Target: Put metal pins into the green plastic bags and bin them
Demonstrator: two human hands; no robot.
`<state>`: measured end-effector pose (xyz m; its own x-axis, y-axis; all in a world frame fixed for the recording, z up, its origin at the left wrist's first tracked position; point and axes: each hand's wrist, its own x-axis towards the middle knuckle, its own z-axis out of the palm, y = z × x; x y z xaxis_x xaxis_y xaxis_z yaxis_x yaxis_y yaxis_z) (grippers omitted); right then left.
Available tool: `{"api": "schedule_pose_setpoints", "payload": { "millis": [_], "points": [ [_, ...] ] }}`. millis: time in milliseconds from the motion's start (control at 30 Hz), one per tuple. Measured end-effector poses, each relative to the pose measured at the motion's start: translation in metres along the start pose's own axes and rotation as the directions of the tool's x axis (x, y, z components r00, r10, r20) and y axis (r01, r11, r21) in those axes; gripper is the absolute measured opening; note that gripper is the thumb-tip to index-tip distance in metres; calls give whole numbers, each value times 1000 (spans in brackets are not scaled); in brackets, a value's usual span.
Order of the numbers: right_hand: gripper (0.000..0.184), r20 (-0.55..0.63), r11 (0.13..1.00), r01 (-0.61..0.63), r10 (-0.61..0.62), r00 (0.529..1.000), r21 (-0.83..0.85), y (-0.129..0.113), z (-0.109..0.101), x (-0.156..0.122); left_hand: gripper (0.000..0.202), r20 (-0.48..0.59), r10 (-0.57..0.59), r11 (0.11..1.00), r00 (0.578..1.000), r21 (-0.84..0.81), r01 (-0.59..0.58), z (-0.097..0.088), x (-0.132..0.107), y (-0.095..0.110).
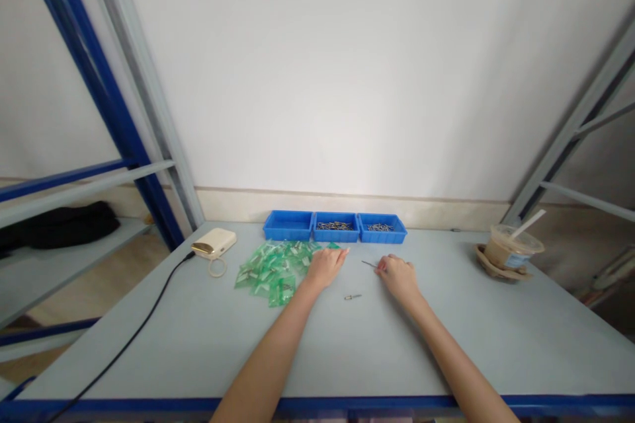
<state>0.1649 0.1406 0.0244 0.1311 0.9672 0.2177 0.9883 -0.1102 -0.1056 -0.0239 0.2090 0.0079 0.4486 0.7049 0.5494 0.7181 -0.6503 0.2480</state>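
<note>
My left hand lies flat, fingers stretched out, on the right edge of a pile of small green plastic bags. My right hand rests on the table with its fingers curled, pinching a thin metal pin that points left. A small loose rivet lies on the table between and in front of both hands. Behind them stand three blue bins; the middle and right ones hold small metal parts, the left looks empty.
A beige device with a ring and a black cable sits at the left. An iced drink cup with a straw stands at the right. Blue and grey shelf posts flank the grey table.
</note>
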Motion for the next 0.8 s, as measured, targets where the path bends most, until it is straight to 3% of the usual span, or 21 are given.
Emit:
{"api": "schedule_pose_setpoints", "payload": {
  "millis": [233, 400, 633, 800],
  "points": [
    [24, -62, 997, 53, -50, 997, 63, -15, 4, 27, 49, 44, 13, 992, 999, 122, -18, 1, 0, -2],
    [12, -52, 977, 74, -65, 997, 199, -9, 15, 38, 49, 79, 25, 990, 997, 134, -36, 1, 0, -2],
    [15, -136, 982, 119, -99, 986, 148, -6, 18, 35, 45, 138, 39, 994, 990, 98, -53, 1, 0, 2],
    [19, -99, 925, 166, -140, 985, 343, -15, 17, 31, 29, 152, 119, 992, 981, 11, -122, 2, -2, 7]
  ]
}}
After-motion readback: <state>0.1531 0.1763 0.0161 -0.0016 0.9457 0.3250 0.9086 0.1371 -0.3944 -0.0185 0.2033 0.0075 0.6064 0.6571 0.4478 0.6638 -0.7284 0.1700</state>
